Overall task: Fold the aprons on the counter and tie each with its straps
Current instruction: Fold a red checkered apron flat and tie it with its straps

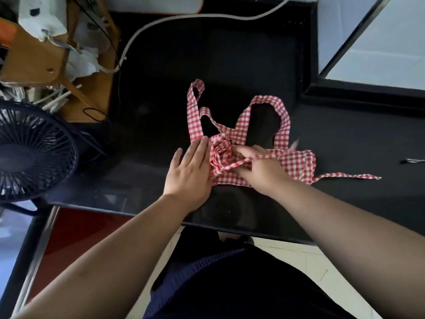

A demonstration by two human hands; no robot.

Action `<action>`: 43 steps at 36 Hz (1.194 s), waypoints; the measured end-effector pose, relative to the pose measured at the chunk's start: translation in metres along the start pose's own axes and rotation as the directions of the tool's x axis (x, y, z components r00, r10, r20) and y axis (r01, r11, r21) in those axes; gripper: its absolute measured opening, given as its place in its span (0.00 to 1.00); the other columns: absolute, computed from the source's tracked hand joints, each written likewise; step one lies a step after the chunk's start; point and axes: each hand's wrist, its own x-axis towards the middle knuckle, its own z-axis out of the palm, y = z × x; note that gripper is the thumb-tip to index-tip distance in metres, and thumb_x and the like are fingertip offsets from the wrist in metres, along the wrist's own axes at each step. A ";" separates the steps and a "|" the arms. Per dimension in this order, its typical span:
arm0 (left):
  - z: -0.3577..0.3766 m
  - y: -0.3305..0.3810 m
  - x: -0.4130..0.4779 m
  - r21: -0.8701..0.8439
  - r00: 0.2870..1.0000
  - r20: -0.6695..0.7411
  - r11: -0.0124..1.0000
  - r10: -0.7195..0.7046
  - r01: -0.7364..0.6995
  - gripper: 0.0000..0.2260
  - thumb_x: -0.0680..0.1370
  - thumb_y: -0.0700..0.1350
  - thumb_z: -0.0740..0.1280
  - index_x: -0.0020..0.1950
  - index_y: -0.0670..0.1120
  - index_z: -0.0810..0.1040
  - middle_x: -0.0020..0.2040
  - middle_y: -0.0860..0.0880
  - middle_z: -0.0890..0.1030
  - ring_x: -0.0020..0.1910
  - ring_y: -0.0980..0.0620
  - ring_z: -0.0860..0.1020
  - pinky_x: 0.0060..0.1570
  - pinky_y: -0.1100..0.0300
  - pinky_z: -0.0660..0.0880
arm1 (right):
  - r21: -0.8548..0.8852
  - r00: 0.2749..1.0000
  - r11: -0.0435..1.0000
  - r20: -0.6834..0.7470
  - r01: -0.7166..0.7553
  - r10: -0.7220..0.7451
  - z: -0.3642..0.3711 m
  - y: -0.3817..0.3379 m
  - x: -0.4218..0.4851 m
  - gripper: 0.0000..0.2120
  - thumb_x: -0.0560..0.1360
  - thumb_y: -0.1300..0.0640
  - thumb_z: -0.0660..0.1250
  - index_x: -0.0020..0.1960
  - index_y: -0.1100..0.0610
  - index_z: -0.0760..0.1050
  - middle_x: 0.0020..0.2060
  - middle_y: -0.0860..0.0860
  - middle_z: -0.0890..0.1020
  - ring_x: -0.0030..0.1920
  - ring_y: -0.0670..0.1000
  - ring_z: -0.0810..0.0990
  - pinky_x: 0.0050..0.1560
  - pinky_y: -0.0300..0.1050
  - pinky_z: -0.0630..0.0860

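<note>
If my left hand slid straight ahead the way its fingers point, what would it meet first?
Probably the long strap of the red-and-white checked apron: the left hand lies flat on the black counter, fingertips nearly at that strap's lower end. Depth is hard to judge.

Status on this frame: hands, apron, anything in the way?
Left hand flat, pressing bunched apron. Right hand pinches strap across it. Neck loop, other strap loose on counter.

Hidden, cropped and unclear parts
The right hand (pixel 262 169) covers the middle of the apron (pixel 296 162), and its fingers (pixel 243 151) vanish into the folds. The left edge crops the fan (pixel 34 153). The small object (pixel 412 160) on the counter (pixel 345 134) is too blurred to identify.
</note>
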 end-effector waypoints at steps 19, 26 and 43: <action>-0.007 0.009 0.011 0.089 0.986 0.164 0.995 0.033 -0.048 0.34 0.79 0.62 0.40 0.78 0.44 0.37 0.78 0.47 0.34 0.77 0.48 0.35 0.74 0.45 0.43 | 0.942 0.399 -0.275 0.331 -0.193 0.855 -0.018 0.015 -0.012 0.20 0.65 0.53 0.79 0.48 0.55 0.70 0.45 0.50 0.78 0.45 0.49 0.79 0.47 0.44 0.79; -0.013 0.015 0.013 0.008 0.990 0.141 1.000 0.019 -0.021 0.32 0.81 0.61 0.45 0.79 0.46 0.39 0.79 0.49 0.37 0.76 0.49 0.34 0.72 0.45 0.35 | 0.256 0.760 0.905 -0.492 -0.339 0.424 -0.001 0.014 -0.024 0.15 0.76 0.63 0.64 0.62 0.59 0.72 0.55 0.55 0.78 0.53 0.56 0.78 0.50 0.43 0.71; -0.019 0.043 0.006 -0.467 0.971 -0.237 0.877 -0.005 -0.110 0.13 0.76 0.43 0.70 0.59 0.42 0.82 0.62 0.43 0.77 0.55 0.43 0.79 0.45 0.53 0.78 | -0.339 0.940 0.930 -0.247 0.142 -0.233 -0.006 0.037 -0.035 0.32 0.71 0.51 0.65 0.72 0.63 0.65 0.55 0.59 0.74 0.52 0.61 0.76 0.53 0.58 0.77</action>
